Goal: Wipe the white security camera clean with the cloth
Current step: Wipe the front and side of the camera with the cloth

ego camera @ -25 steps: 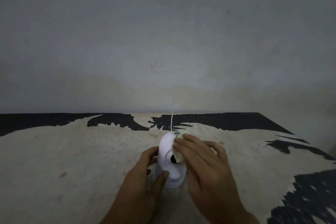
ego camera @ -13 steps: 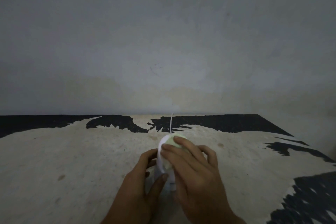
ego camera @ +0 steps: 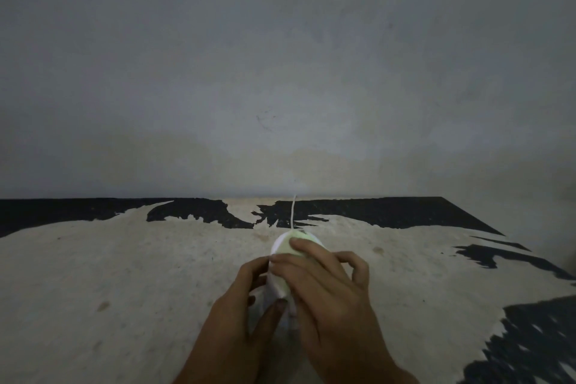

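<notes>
A small white security camera (ego camera: 278, 244) stands upright on the worn table, mostly covered by my hands. My left hand (ego camera: 240, 315) grips its lower body from the left, thumb across the front. My right hand (ego camera: 327, 293) presses a pale yellowish cloth (ego camera: 285, 277) flat against the camera's front and top, hiding the lens. A thin white cable (ego camera: 293, 212) runs from behind the camera toward the wall.
The table (ego camera: 124, 274) has a beige surface with ragged black patches along the back edge and at the right. A grey stained wall (ego camera: 280, 72) rises directly behind it. The table's right edge slants off at the far right.
My right hand has slid the cloth leftward across the camera's front, now covering the lens that showed a second ago. The left hand keeps its grip.
</notes>
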The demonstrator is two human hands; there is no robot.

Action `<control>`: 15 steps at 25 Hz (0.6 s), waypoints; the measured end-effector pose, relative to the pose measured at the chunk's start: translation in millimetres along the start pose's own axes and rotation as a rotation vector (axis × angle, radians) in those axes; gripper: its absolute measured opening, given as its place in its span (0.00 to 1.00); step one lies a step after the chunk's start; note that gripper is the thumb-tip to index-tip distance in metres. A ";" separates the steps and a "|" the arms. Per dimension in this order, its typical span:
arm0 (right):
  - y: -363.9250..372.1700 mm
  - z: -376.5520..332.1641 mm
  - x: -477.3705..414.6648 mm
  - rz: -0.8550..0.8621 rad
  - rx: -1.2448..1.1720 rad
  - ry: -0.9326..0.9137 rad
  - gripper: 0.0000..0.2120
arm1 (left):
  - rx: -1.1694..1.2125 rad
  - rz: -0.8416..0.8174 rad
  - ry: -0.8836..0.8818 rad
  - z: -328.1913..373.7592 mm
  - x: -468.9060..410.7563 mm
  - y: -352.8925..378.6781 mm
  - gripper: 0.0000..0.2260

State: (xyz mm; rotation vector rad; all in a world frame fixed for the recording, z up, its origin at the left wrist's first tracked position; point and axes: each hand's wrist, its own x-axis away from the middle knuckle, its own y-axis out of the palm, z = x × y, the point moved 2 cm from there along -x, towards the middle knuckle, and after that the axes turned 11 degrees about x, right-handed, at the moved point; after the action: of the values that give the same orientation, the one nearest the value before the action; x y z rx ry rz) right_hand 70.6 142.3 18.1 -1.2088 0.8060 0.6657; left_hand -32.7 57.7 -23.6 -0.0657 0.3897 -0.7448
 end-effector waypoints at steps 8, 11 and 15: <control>-1.6 28.4 7.7 0.085 -0.261 0.484 0.12 | -0.018 -0.059 0.028 1.7 -1.1 -1.0 0.21; -1.1 20.6 6.5 0.095 -0.268 0.323 0.11 | -0.004 -0.051 -0.004 1.5 -2.2 -1.3 0.21; 6.5 33.0 1.3 0.034 -0.419 0.526 0.14 | -0.001 -0.051 0.008 2.2 -0.8 -0.9 0.21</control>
State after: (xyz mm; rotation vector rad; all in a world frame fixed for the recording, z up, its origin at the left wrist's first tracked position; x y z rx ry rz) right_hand 72.0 175.9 18.5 -1.7964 1.1595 0.5635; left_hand -33.0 57.4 -21.1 -0.0739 0.3976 -0.7953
